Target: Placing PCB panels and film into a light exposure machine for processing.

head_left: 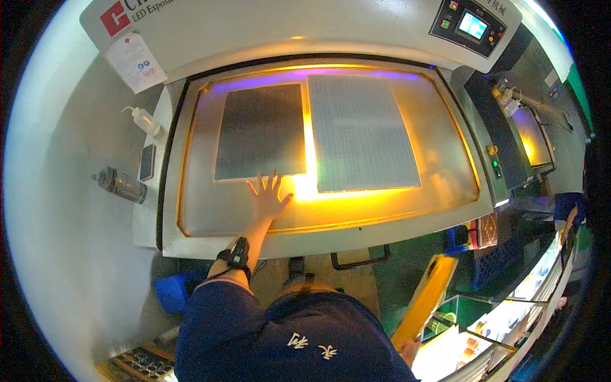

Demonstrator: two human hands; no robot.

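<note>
My left hand [268, 198] is spread flat with its fingers apart at the lower edge of a dark rectangular sheet [261, 130]. That sheet lies on the lit bed [203, 210] of an exposure machine, under what looks like a clear film. Beside it on the right lies a larger, lighter grey sheet [363, 134], with bright yellow light showing between and below the two. Down at my right side, my right hand [409, 350] is closed round the lower end of a long yellow panel [425, 299], which stands tilted; most of the fingers are hidden.
On the machine's left ledge are a squeeze bottle [145, 121], a phone [147, 162] and a dark bottle [121, 184]. A control panel [472, 27] sits at the upper right. A blue bin [172, 293] stands below left. At far right are a lit rack [484, 337] and another person [566, 207].
</note>
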